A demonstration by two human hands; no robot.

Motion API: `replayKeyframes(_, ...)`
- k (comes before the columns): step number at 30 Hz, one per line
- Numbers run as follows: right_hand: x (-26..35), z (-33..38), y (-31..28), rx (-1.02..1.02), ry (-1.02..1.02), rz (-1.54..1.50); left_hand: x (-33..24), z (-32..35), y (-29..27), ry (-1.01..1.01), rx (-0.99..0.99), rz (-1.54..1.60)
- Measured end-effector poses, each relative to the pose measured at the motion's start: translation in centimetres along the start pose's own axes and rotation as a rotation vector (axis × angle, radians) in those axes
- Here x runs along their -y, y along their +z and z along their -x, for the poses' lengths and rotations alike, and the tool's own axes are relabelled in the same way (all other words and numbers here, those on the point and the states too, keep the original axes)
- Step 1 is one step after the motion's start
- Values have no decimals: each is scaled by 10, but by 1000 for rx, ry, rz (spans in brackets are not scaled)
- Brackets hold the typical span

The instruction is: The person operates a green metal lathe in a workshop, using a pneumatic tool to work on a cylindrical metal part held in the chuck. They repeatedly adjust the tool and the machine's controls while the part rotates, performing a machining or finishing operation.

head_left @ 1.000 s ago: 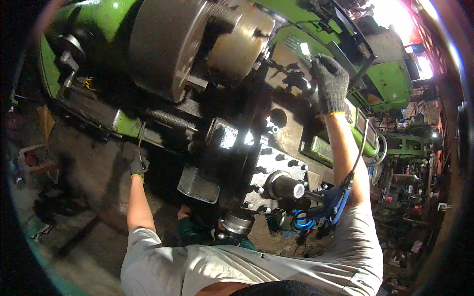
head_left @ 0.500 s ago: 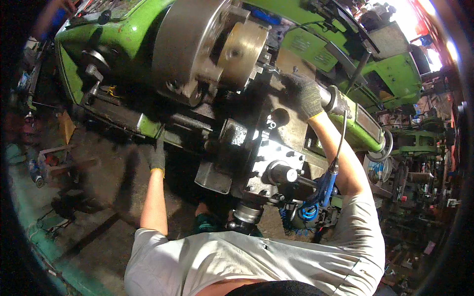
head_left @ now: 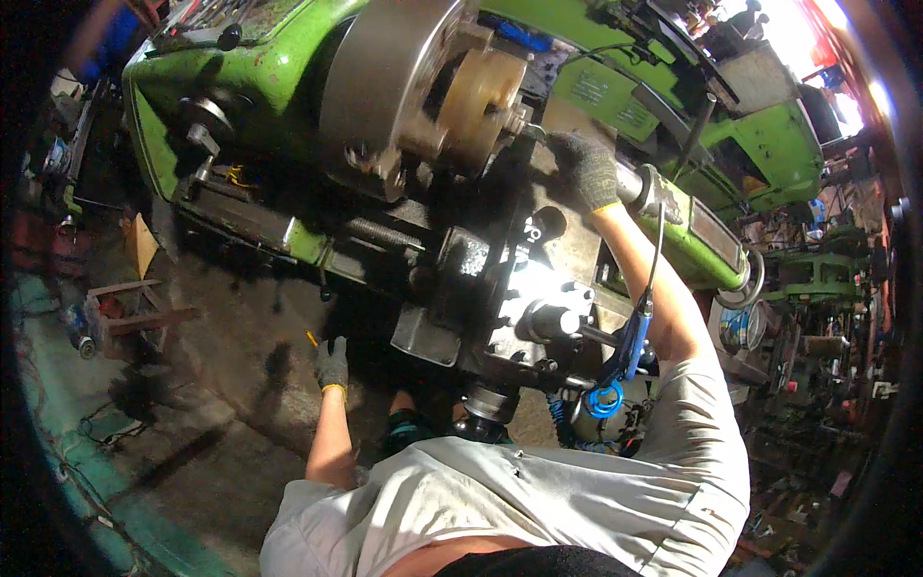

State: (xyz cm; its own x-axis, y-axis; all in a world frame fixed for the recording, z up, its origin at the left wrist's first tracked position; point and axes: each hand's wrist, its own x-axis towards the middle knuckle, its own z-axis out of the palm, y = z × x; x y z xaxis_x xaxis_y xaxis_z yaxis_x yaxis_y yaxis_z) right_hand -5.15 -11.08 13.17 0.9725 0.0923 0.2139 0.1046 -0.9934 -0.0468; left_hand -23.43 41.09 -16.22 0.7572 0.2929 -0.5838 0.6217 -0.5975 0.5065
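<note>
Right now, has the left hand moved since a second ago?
Yes. The left hand has pulled back toward the pale shirt, away from the fixed green metal block.

You wear grey knit gloves with yellow-edged cuffs, one on your left hand left of the frame's centre, one on your right hand above and right of it. Your shirt, across the bottom, is pale grey, creased and short-sleeved, with a small dark spot near its middle. Dark green legwear shows at lower centre.
</note>
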Motion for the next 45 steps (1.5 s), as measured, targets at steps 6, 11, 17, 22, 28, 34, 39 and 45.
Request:
replayKeyframes(6,-6,27,23,-144,-3,-44,14,0,11,87,-42,-31)
replayKeyframes(11,3,41,21,-262,-34,-134,13,-5,15,139,-59,-86)
replayKeyframes(17,4,49,18,-336,-46,-206,10,5,12,156,-46,-140)
replayKeyframes(22,14,57,8,-343,-93,-254,14,9,9,146,-1,-188)
replayKeyframes(28,-7,59,19,-542,323,-609,22,7,5,99,45,-167)
replayKeyframes(34,-29,101,-29,-411,458,-558,36,5,0,156,99,-115)
replayKeyframes(39,-12,106,-32,-171,311,-269,61,-15,5,324,145,-131)
replayKeyframes(45,-8,127,3,-69,514,-687,18,-18,-18,325,254,-271)
